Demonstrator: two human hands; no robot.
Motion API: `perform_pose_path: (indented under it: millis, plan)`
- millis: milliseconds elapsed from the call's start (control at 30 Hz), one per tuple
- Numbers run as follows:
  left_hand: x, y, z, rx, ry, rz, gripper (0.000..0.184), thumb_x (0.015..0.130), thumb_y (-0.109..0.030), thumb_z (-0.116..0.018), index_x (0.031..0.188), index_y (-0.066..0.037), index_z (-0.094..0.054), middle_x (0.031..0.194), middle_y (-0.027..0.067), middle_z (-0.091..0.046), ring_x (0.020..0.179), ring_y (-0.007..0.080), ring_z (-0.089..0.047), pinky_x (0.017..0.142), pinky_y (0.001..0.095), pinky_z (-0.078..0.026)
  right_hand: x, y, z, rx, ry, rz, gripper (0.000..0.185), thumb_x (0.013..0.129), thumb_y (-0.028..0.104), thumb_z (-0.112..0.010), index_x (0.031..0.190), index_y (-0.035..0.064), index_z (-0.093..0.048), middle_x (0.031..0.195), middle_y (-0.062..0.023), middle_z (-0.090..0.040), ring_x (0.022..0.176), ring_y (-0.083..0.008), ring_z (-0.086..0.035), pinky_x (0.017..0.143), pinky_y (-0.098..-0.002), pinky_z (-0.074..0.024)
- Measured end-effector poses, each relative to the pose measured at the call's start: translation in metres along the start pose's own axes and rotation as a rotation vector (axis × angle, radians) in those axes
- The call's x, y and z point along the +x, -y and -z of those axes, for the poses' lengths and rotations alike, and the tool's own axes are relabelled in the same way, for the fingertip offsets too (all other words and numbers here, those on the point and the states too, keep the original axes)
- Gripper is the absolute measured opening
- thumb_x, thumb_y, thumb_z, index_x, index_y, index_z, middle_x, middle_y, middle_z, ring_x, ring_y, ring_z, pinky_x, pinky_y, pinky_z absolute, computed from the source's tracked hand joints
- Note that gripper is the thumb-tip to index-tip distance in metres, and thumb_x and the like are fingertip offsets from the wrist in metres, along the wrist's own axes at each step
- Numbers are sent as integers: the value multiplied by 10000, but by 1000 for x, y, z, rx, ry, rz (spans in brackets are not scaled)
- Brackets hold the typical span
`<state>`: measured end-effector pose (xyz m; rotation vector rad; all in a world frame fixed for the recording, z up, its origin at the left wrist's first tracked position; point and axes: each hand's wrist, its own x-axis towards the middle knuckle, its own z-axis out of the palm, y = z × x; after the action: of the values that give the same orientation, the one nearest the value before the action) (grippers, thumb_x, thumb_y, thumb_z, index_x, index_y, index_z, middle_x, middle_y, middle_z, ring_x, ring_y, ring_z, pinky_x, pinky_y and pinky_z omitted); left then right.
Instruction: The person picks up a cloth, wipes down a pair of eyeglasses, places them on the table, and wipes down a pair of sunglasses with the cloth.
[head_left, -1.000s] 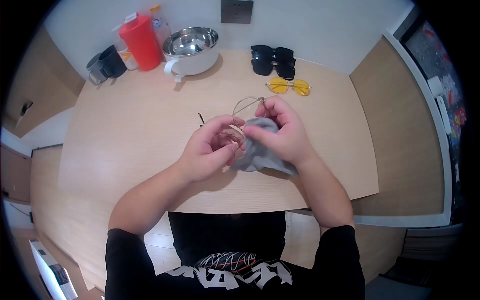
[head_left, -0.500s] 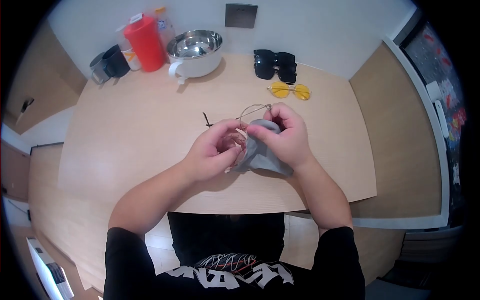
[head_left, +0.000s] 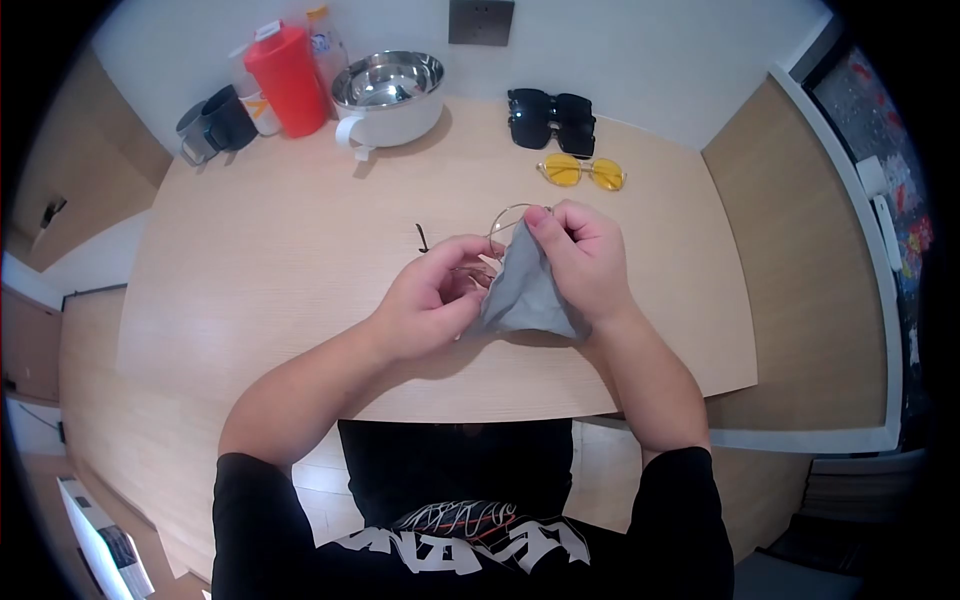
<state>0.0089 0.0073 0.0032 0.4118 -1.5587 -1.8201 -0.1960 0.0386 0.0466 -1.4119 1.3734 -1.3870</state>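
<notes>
Between my hands is a pair of thin wire-framed glasses (head_left: 508, 217), one round rim showing above my fingers and a dark temple tip poking out beyond my left hand. My left hand (head_left: 435, 298) curls around the near side of the frame, partly hiding it. A grey cloth (head_left: 535, 298) hangs from my right hand (head_left: 588, 255), whose thumb and fingers pinch its top edge against the rim. The cloth's lower part drapes toward the table's front edge. How much of the other lens it covers cannot be seen.
Yellow-lensed glasses (head_left: 583, 173) and dark sunglasses (head_left: 551, 122) lie beyond my right hand on the wooden table (head_left: 250, 270). A white pot with a steel inside (head_left: 392, 122), a red jug (head_left: 287, 85), a dark mug (head_left: 230, 120) and a grey mug (head_left: 197, 137) stand at the back left.
My right thumb has risen to the top edge of the cloth, by the rim. The cloth now hangs flatter, in a triangular shape. My left hand stays nearly in place.
</notes>
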Motion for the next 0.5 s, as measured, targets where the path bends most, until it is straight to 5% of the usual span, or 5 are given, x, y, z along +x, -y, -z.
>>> perform_pose_path:
  millis: [200, 400, 500]
  plan:
    - [-4, -5, -7, -180, -66, 82, 415, 885, 55, -493, 1292, -17, -466, 1057, 52, -583, 805, 65, -565, 654, 217, -467, -6, 4, -8, -273, -18, 175, 398, 797, 264, -818, 673, 23, -527, 626, -19, -546, 593, -70, -463, 515, -255, -408]
    - [-2, -4, -3, 112, 2, -9, 380, 886, 30, -480, 1263, -17, -477, 1040, 49, -592, 741, 52, -552, 623, 221, -463, -2, -1, -3, -84, -81, 25, 503, 675, 362, -897, 688, 35, -516, 639, -31, -534, 593, -82, -464, 523, -265, -423]
    - [3, 7, 1, 255, 43, -136, 379, 873, -6, -505, 1251, -14, -481, 989, 55, -602, 696, 69, -559, 601, 240, -465, -4, -1, -9, -375, -125, 164, 480, 754, 341, -844, 629, 18, -511, 597, -43, -546, 554, -101, -462, 517, -279, -427]
